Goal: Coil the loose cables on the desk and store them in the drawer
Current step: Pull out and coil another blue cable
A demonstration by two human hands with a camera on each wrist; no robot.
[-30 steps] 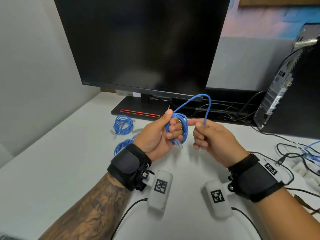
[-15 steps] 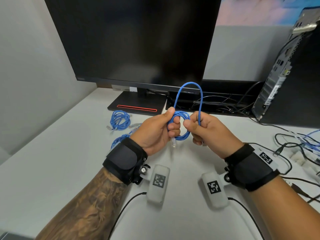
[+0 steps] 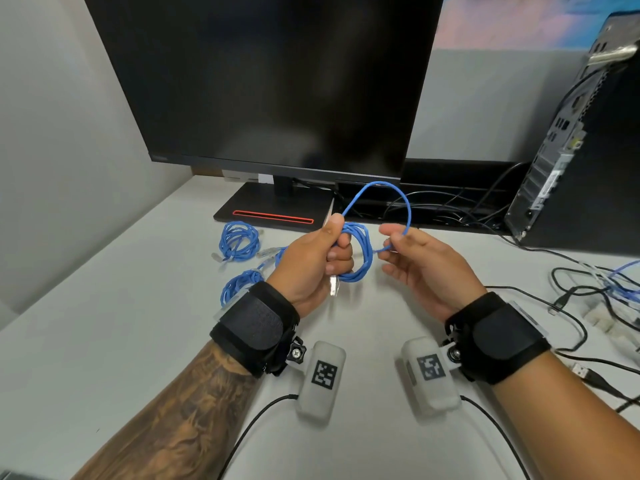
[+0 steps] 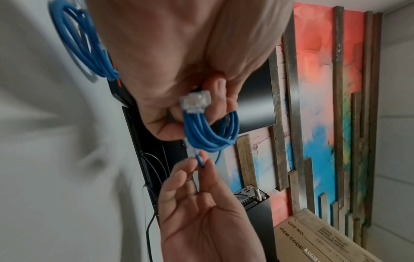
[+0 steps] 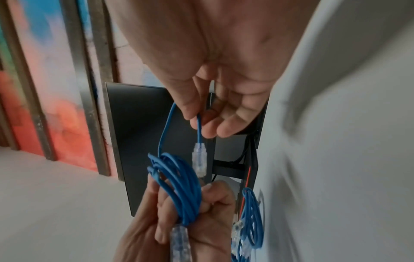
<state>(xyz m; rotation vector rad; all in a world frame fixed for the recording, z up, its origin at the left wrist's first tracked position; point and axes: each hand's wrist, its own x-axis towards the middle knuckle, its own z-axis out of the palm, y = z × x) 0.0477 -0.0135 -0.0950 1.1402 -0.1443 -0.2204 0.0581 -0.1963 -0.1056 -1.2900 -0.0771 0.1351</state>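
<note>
On the desk (image 3: 104,341) at left lie two finished blue coils (image 3: 239,240). The left hand (image 3: 311,261) grips the blue cable (image 3: 360,251) bundle above the desk; the right hand (image 3: 415,258) pinches its tail near the plug (image 5: 199,159). Advice: wrap the tail snugly, keeping loops clamped. No drawer is in view.

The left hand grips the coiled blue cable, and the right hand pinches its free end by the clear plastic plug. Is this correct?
Not quite. The left hand does grip the coiled blue cable, but the right hand pinches the blue cord just above the clear plastic plug, which hangs free below the fingertips. The right wrist view shows this.
</note>
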